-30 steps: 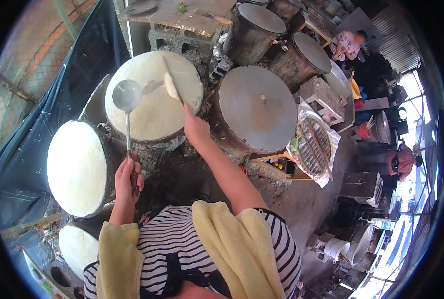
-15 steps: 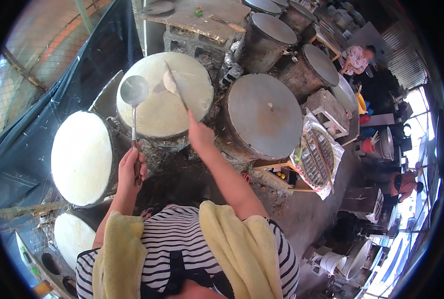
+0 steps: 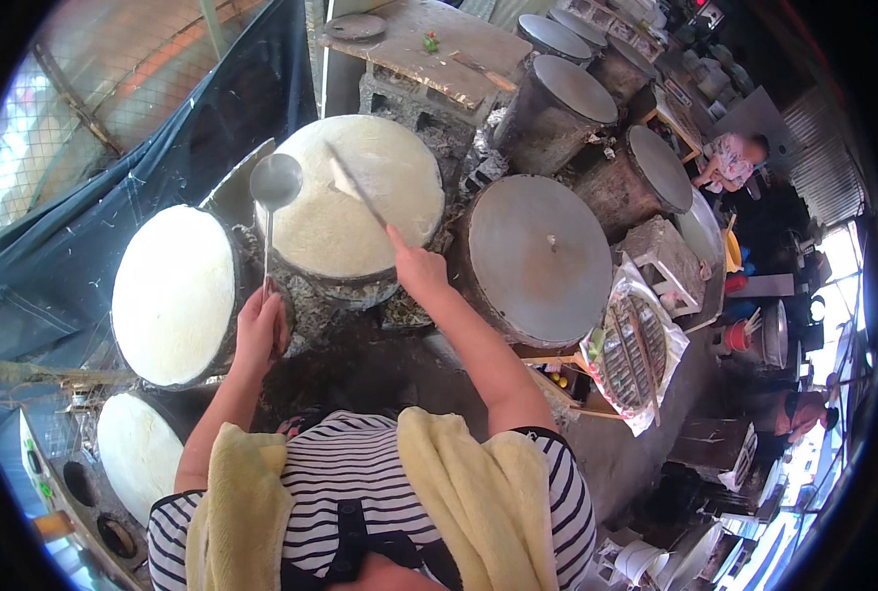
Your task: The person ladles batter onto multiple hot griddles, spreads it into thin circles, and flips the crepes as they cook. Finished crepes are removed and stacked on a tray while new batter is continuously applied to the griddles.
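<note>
Three griddles coated: I see white batter spread over the centre griddle (image 3: pixel 360 197), the left griddle (image 3: pixel 173 294) and the low griddle (image 3: pixel 138 451) at the lower left edge.
Bare griddles: the big grey griddle (image 3: pixel 540 258) just right of my right hand shows no batter, nor do the far drums (image 3: pixel 577 89) behind it, as far as I can tell.
Right hand (image 3: pixel 417 271): fingers clamped on the handle of a spreader (image 3: pixel 352 184), whose flat blade lies on the centre griddle, reaching in from its near right edge toward the middle.
Left hand (image 3: pixel 260 330): fingers clamped on the lower end of a ladle (image 3: pixel 275 183); its bowl hangs over the left edge of the centre griddle and I cannot tell whether batter is left in it.
Centre sheet: it looks even and reaches nearly to the rim, so I judge the spreading here close to finished.
Left to do: by my reckoning, the grey griddle has yet to be coated and the white sheets have yet to be lifted off.
Nearby: a round rack (image 3: pixel 628 353) in plastic sits beyond the grey griddle's right edge.
</note>
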`<move>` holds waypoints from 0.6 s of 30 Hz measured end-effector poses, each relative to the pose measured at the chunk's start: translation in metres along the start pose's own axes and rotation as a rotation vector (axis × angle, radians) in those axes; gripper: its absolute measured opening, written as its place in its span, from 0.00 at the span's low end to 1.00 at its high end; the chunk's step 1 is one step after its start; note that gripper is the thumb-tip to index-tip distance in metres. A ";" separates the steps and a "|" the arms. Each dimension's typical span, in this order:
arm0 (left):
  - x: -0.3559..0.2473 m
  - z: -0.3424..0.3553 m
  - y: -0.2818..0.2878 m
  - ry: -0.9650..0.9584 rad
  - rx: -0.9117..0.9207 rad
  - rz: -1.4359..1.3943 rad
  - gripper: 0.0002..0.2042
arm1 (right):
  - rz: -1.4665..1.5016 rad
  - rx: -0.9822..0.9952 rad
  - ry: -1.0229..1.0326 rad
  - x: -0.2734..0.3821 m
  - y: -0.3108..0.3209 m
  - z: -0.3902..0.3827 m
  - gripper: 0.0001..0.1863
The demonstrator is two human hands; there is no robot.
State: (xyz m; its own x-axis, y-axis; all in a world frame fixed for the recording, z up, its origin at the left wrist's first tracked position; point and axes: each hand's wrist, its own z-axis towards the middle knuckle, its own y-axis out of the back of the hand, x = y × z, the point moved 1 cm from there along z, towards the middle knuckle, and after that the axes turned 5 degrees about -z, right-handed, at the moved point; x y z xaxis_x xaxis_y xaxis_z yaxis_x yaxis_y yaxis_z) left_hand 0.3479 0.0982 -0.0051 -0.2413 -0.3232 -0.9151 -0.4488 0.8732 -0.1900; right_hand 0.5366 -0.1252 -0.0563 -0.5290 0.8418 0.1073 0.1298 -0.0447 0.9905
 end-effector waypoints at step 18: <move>-0.002 0.059 -0.007 -0.206 0.000 0.850 0.15 | 1.875 0.000 -0.355 0.171 -0.077 -0.077 0.24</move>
State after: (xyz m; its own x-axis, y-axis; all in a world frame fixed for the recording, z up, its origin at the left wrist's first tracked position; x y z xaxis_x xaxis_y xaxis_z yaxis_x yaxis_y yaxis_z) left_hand 0.4023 0.1137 -0.0230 -0.3339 0.5095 -0.7931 -0.1875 0.7887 0.5856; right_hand 0.3717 -0.0196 -0.1073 0.4428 -0.2256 0.8677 0.2497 -0.8985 -0.3611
